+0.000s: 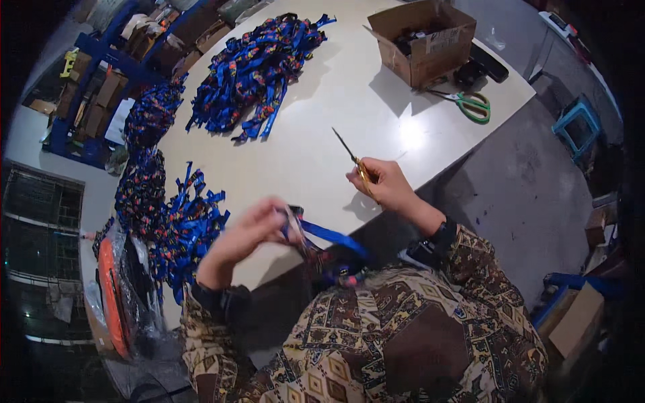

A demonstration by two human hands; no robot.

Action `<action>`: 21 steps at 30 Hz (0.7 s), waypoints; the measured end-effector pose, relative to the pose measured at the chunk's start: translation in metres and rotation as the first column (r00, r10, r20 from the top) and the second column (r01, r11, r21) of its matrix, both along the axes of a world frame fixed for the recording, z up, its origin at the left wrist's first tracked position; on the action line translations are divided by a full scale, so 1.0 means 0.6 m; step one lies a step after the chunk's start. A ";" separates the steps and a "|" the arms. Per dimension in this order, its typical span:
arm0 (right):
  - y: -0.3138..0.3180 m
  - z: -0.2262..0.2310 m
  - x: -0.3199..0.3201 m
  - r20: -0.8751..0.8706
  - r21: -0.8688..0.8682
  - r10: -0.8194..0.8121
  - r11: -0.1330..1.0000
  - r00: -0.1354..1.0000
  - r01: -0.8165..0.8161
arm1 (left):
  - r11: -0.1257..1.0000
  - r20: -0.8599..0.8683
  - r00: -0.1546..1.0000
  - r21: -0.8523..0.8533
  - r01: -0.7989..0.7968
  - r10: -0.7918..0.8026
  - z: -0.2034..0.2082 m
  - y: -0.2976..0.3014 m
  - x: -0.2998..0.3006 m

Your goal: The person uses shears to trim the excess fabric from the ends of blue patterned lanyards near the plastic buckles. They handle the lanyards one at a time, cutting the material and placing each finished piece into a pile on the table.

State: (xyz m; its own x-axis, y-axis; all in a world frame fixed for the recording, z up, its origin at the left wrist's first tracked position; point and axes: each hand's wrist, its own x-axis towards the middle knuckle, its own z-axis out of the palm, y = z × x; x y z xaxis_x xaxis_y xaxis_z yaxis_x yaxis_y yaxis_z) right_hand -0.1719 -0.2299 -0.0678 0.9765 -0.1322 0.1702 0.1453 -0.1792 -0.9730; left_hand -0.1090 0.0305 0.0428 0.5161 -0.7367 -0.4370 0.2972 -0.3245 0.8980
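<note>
My left hand [254, 227], blurred by motion, is closed on a blue patterned strap [334, 236] near the table's front edge. The strap stretches to the right and droops towards my lap, with a dark multicoloured part at its lower end. To the right, my right hand [386, 184] is wrapped around gold-handled scissors [347, 146]. Their dark blades look closed and point up and to the left, apart from the strap. A loose heap of similar blue straps [180, 232] lies just left of my left hand.
A bigger strap pile [252, 74] covers the table's far left, and more bundles [142, 181] run along its left edge. At the far right stand an open cardboard box [430, 60] and green-handled scissors [474, 106]. An orange item in clear plastic [113, 295] sits at the left.
</note>
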 end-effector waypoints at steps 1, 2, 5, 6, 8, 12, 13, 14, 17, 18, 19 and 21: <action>0.004 -0.001 0.000 0.012 -0.017 0.017 1.000 1.000 -0.017 | 0.992 0.005 0.993 -0.049 -0.116 0.116 0.011 -0.004 0.009; 0.006 -0.004 -0.001 -0.009 -0.018 0.018 1.000 1.000 -0.018 | 0.981 0.035 0.986 -0.114 -0.157 0.162 0.020 -0.017 0.028; 0.026 0.052 0.004 -0.027 0.462 0.317 0.845 0.948 -0.269 | 0.937 0.098 0.960 -0.265 -0.227 0.261 0.092 -0.062 0.044; 0.045 0.079 0.001 -0.011 0.446 0.325 0.848 0.946 -0.286 | 0.904 0.140 0.938 -0.344 -0.255 0.318 0.122 -0.065 0.036; 0.072 0.120 -0.019 0.072 0.401 0.419 0.819 0.905 -0.411 | 0.846 0.087 0.936 -0.462 -0.266 0.342 0.155 -0.075 0.026; 0.068 0.097 -0.005 -0.154 0.147 0.525 0.850 0.837 -0.506 | 0.628 0.031 0.928 -0.744 -0.226 0.370 0.199 -0.085 0.053; 0.059 0.082 -0.001 -0.119 0.064 0.500 0.866 0.858 -0.496 | 0.570 0.022 0.941 -0.800 -0.186 0.338 0.215 -0.073 0.066; 0.054 0.081 -0.005 -0.084 -0.010 0.484 0.874 0.871 -0.486 | 0.513 0.014 0.951 -0.844 -0.154 0.309 0.233 -0.048 0.075; 0.030 0.104 -0.031 -0.181 0.001 0.515 0.852 0.838 -0.523 | 0.357 0.027 0.852 -0.915 -0.189 0.523 0.262 0.077 0.100; 0.019 0.096 -0.037 -0.178 -0.019 0.486 0.868 0.856 -0.497 | 0.356 0.078 0.812 -0.920 -0.166 0.578 0.262 0.114 0.112; 0.003 0.077 -0.038 -0.157 -0.067 0.467 0.874 0.870 -0.481 | 0.352 0.093 0.823 -0.926 -0.136 0.561 0.262 0.144 0.122; -0.011 0.053 -0.035 -0.106 -0.157 0.474 0.860 0.874 -0.485 | 0.342 0.119 0.820 -0.935 -0.097 0.560 0.249 0.221 0.121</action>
